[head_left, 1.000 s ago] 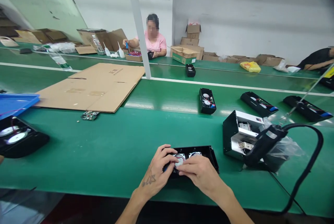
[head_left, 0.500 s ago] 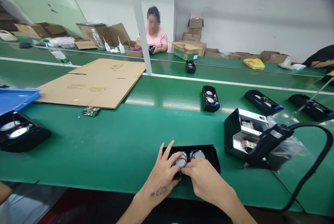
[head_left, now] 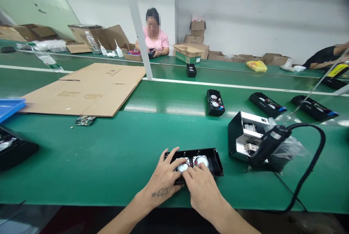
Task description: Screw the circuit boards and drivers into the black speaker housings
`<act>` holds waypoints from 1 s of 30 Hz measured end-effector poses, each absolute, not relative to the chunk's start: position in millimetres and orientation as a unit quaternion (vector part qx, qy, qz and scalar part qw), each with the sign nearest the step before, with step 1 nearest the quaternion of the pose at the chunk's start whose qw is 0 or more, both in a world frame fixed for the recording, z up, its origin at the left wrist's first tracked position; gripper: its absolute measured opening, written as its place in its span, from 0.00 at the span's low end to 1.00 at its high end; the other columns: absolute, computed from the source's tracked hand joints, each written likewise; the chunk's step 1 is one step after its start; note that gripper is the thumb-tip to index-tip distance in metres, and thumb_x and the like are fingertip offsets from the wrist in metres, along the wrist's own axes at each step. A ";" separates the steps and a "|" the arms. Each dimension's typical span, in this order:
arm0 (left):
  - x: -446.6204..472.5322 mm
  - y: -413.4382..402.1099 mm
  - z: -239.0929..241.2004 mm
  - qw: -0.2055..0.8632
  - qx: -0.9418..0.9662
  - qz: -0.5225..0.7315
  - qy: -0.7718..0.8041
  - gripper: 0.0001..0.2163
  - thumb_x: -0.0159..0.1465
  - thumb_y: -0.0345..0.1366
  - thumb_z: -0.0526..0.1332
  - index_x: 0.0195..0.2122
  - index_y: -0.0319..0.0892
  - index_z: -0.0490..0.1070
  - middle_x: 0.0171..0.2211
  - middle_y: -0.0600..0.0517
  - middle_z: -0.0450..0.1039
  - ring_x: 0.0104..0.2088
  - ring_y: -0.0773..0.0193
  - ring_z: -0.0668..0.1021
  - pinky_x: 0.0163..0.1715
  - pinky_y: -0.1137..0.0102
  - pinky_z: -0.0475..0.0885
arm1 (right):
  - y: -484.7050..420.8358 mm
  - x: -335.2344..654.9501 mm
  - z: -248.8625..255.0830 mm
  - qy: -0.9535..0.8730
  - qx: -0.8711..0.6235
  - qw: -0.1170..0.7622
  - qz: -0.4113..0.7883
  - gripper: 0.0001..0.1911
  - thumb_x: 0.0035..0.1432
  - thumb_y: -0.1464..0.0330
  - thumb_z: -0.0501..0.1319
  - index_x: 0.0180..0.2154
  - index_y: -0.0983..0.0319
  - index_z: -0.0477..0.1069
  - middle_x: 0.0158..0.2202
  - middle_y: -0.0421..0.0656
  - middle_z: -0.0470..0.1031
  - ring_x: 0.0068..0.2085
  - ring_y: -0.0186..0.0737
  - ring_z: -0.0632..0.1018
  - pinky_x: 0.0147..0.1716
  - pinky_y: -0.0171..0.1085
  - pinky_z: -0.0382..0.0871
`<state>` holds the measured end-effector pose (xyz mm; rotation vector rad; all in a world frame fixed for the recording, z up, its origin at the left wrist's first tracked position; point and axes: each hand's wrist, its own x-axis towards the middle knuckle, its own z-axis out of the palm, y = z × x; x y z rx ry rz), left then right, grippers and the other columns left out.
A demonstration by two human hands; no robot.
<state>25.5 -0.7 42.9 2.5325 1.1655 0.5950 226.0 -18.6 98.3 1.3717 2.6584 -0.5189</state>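
Observation:
A black speaker box lies open side up on the green bench in front of me. Two round speakers, a left one and a right one, sit inside it with thin red and black wires. My left hand grips the left end of the box, its index and middle fingers stretched over the far wall. Bent and close together, the fingers of my right hand press in between the two speakers. What their tips pinch, if anything, is hidden.
To the right stands a black and silver machine with a black handheld tool and hose. More black speaker boxes lie beyond. A cardboard sheet, a circuit board and a blue tray are leftward. A person sits opposite.
My view has swung slightly right. The right hand's fingers have shifted over the box, now reaching the right speaker's near edge. My left hand keeps its hold on the box's left end.

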 end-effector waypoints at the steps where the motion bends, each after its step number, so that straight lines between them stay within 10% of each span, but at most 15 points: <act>1: 26.2 2.9 47.8 0.170 0.874 0.188 0.414 0.08 0.62 0.36 0.78 0.42 0.50 0.85 0.62 0.49 0.79 0.75 0.30 0.62 0.70 0.30 0.51 | -15.2 224.1 102.3 0.873 0.453 0.061 -0.173 0.20 0.62 0.82 0.58 0.53 0.67 0.77 0.50 0.56 0.82 0.52 0.57 0.81 0.58 0.54 0.69; 11: 19.7 85.6 101.4 0.361 0.834 0.058 0.414 0.17 0.54 0.50 0.80 0.22 0.45 0.80 0.55 0.58 0.82 0.44 0.58 0.82 0.38 0.70 0.72 | 79.4 231.5 137.6 0.869 0.409 0.067 -0.272 0.05 0.51 0.69 0.69 0.34 0.59 0.80 0.27 0.40 0.78 0.29 0.41 0.77 0.24 0.38 0.55; 30: 21.7 99.4 100.6 0.447 0.786 0.050 0.424 0.18 0.51 0.52 0.78 0.22 0.44 0.78 0.52 0.58 0.81 0.40 0.64 0.80 0.35 0.72 0.69 | 82.3 229.7 132.5 0.883 0.395 0.016 -0.255 0.09 0.48 0.71 0.67 0.34 0.60 0.83 0.28 0.44 0.83 0.26 0.41 0.75 0.26 0.39 0.53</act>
